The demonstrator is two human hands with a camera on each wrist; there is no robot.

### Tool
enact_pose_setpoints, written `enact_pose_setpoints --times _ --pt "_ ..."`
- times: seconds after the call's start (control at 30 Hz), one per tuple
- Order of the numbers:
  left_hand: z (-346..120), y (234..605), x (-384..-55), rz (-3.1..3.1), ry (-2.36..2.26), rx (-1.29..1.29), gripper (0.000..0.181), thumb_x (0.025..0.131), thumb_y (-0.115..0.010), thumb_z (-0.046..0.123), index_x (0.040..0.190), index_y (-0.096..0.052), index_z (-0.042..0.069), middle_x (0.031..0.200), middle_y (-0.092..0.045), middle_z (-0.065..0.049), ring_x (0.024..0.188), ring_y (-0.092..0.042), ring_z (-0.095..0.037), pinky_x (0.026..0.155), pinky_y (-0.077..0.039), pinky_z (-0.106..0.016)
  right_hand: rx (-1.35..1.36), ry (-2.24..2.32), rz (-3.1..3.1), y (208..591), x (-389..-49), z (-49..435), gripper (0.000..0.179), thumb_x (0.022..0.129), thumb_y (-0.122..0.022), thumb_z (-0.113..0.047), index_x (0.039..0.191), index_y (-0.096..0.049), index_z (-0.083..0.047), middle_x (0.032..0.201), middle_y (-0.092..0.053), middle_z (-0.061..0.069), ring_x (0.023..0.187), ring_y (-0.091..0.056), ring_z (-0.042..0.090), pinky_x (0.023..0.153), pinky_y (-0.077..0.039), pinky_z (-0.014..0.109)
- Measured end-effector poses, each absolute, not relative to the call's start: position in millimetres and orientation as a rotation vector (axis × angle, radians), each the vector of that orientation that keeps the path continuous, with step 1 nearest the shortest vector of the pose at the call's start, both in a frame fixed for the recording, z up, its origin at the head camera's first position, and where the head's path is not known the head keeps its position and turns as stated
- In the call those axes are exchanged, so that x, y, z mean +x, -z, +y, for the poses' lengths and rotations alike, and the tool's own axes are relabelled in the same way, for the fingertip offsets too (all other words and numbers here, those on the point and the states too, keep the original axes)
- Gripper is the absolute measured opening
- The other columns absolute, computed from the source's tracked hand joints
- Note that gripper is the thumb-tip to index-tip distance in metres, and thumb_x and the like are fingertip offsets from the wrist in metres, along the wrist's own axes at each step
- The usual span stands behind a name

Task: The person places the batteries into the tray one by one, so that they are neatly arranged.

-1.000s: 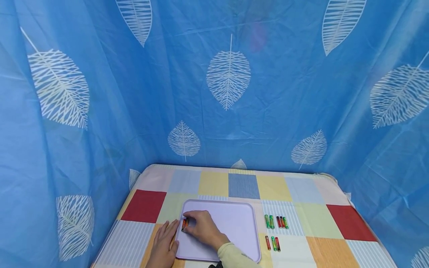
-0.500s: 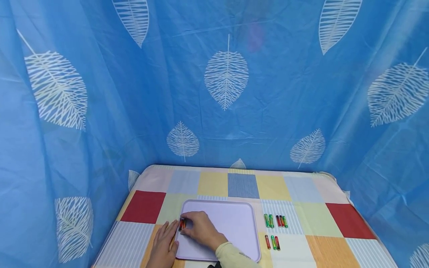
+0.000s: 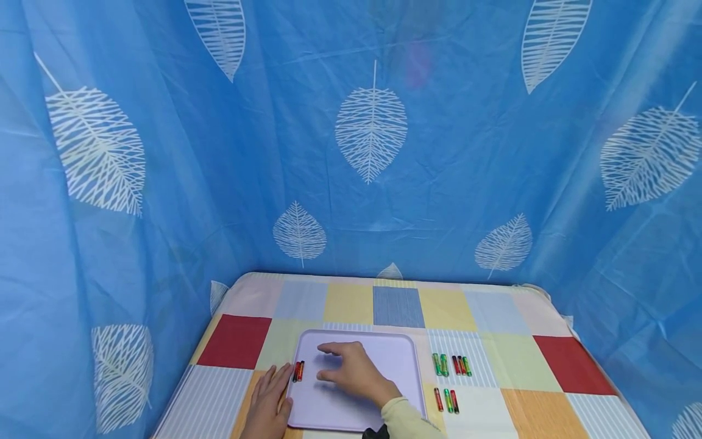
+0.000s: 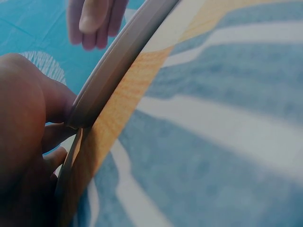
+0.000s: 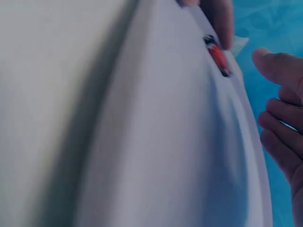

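Observation:
Two red-and-black batteries (image 3: 298, 371) lie side by side along the left edge of the pale lilac tray (image 3: 392, 360). In the right wrist view the batteries (image 5: 218, 56) sit near the tray's rim. My right hand (image 3: 359, 373) is over the middle of the tray, thumb and fingers spread apart, holding nothing. My left hand (image 3: 267, 405) rests against the tray's left side, its fingers extended. The left wrist view has my left hand (image 4: 28, 118) touching the tray's edge (image 4: 118, 61).
Right of the tray, several green and red batteries stand out on the cloth: a back row with green ones (image 3: 440, 364) and red ones (image 3: 459, 365), and a front group (image 3: 447, 400). A patchwork cloth (image 3: 397, 305) covers the table. A blue leaf-patterned curtain (image 3: 439, 183) surrounds it.
My right hand set the two batteries against the tray's left edge, let go of them and moved off to the right. My left hand stays in place.

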State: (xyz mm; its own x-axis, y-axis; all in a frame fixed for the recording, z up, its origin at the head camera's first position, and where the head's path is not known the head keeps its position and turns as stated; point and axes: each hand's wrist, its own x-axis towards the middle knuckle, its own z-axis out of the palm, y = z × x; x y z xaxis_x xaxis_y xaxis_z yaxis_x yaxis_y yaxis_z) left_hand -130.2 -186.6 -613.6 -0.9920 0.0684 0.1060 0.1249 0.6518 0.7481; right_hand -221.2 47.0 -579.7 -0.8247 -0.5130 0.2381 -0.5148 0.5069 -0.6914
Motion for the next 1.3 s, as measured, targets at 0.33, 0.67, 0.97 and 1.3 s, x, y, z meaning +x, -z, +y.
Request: enact_pose_setpoints --times 0.33,0.67,0.97,1.3 --pt "-185 614 -130 -2.770 1.246 -0.191 0.064 0.092 -0.067 -0.006 0.155 -0.057 -0.004 0.162 -0.056 -0.024 0.156 -0.034 -0.056 0.127 -0.018 -0.074 0.891 -1.319 -2.741 567 -217 98 0.055 0.091 -0.091 -0.031 0.139 -0.076 -0.010 0.139 -0.077 0.000 0.127 -0.075 0.024 0.108 -0.064 0.041" --pt "-185 617 -128 -2.749 1.247 -0.204 0.064 0.092 -0.066 -0.005 0.156 -0.056 -0.002 0.162 -0.056 -0.023 0.156 -0.034 -0.054 0.128 -0.017 -0.065 0.835 -1.242 -2.726 566 -208 155 0.054 0.089 -0.093 -0.026 0.137 -0.077 -0.009 0.136 -0.079 0.000 0.123 -0.077 0.027 0.105 -0.065 0.042" --pt "-185 617 -128 -2.763 1.257 -0.191 0.065 0.092 -0.066 -0.005 0.157 -0.056 -0.002 0.163 -0.055 -0.023 0.157 -0.033 -0.055 0.130 -0.015 -0.063 0.728 -1.220 -2.764 565 -193 211 0.056 0.088 -0.093 -0.027 0.138 -0.076 -0.008 0.136 -0.079 0.003 0.124 -0.077 0.027 0.102 -0.066 0.047" --pt "-185 615 -127 -2.760 1.258 -0.189 0.065 0.093 -0.066 -0.006 0.157 -0.055 -0.002 0.163 -0.055 -0.024 0.157 -0.032 -0.055 0.133 0.004 -0.024 0.689 -1.174 -2.807 567 -178 262 0.057 0.090 -0.090 -0.034 0.139 -0.075 -0.009 0.136 -0.078 0.004 0.121 -0.077 0.026 0.098 -0.068 0.044"
